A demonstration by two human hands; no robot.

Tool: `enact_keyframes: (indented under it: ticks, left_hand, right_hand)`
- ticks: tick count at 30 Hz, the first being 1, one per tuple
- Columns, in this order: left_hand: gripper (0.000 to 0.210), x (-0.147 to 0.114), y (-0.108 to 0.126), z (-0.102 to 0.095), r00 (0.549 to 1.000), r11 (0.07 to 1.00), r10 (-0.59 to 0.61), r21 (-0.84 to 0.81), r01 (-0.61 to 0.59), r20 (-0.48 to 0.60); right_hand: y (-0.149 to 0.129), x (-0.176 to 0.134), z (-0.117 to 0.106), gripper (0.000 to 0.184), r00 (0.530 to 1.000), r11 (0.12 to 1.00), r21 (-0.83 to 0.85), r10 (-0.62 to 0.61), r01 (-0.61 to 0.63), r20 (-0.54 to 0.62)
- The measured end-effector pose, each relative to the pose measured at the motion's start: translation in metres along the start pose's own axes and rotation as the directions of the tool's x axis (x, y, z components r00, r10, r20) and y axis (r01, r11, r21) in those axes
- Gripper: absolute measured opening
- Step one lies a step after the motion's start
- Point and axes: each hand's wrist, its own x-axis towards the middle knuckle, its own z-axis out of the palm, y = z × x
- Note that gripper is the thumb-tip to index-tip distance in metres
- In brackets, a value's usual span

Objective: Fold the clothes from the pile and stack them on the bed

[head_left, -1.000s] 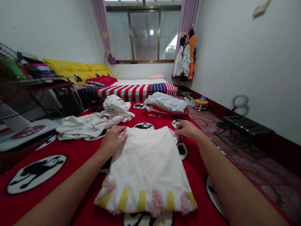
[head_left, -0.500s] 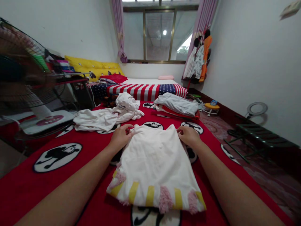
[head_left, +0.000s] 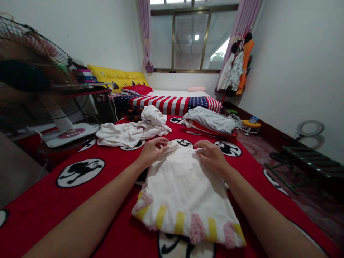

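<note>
A white shirt (head_left: 185, 179) lies folded on the red blanket in front of me, its near end banded with yellow stripes and pink fringe. My left hand (head_left: 153, 152) grips its far left corner, fingers curled and thumb against the cloth. At the far right corner, my right hand (head_left: 212, 156) has bent fingers over the edge and appears to pinch the fabric; its fingertips are partly hidden. Beyond the left hand, crumpled white clothes (head_left: 120, 134) form a loose heap. A stack of folded clothes (head_left: 211, 120), grey on top, sits past the right hand.
The red blanket (head_left: 80, 204) carries black-and-white monkey patches. On the left stands a fan (head_left: 61, 129). A bed with a striped cover (head_left: 172, 104) is at the back. To the right are a dark folding bench (head_left: 314, 157) and a yellow stool (head_left: 251, 123).
Both hands have moved inward along the shirt's far edge, closer together, and the far corners are now under them. The camera view has turned slightly left.
</note>
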Motion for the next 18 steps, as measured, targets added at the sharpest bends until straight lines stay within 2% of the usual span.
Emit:
enact_keyframes:
  ticks: [3,6,8,11,18]
  left_hand:
    - [0.03,-0.001,0.004,0.0,0.993,0.997,-0.019,-0.075,0.028,0.118]
    - [0.035,-0.002,0.003,0.0,0.984,0.999,0.034,0.013,-0.037,0.178]
    - [0.036,-0.003,0.004,0.0,0.981,0.991,0.069,0.101,-0.088,0.18]
    - [0.02,-0.004,0.009,0.0,0.984,0.981,0.071,0.166,-0.099,0.166]
    - [0.017,-0.002,0.013,-0.001,0.996,0.994,0.036,0.098,-0.044,0.084]
  right_hand:
    - [-0.009,0.0,0.005,0.031,0.998,0.997,0.071,-0.037,0.033,0.059]
    - [-0.019,0.0,0.011,0.031,0.988,0.988,0.124,-0.109,0.095,0.107]
    - [-0.025,0.0,0.016,0.032,0.977,0.977,0.149,-0.174,0.155,0.123]
    - [-0.029,0.001,0.023,0.038,0.962,0.96,0.19,-0.234,0.207,0.137]
    - [-0.031,0.002,0.03,0.033,0.947,0.939,0.162,-0.316,0.303,0.061]
